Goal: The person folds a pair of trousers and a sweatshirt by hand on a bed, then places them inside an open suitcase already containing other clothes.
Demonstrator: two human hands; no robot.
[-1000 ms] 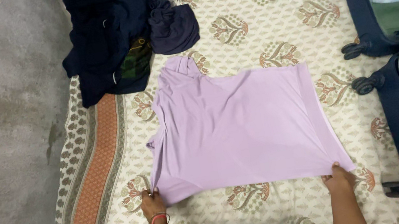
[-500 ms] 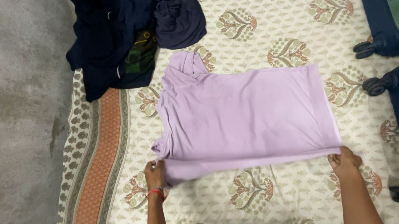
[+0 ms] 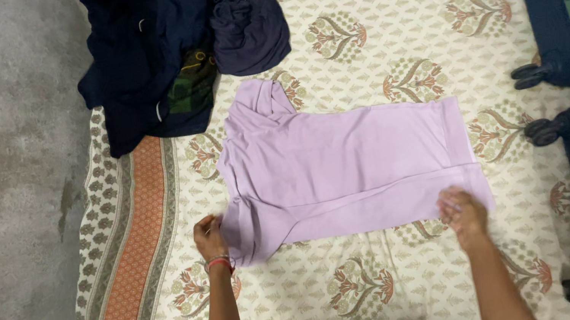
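Both hands have carried the near edge of the lilac t-shirt [image 3: 347,165] up and over since a second ago, so a long flat band of fabric now lies doubled across its lower part. That smooth, thin knit garment rests spread on the bed [image 3: 370,22], which wears a cream cotton sheet printed with floral motifs and an orange border. Left hand [image 3: 210,238], a red band at the wrist, has its fingers closed on the bunched sleeve corner of the shirt. Right hand [image 3: 461,209] presses on the hem corner, fingers curled; whether they pinch the cloth I cannot tell. A rumpled heap of dark navy clothes [image 3: 165,41] lies beyond the shirt's collar. To the right stands an open navy suitcase [image 3: 555,22] with black wheels, folded garments inside.
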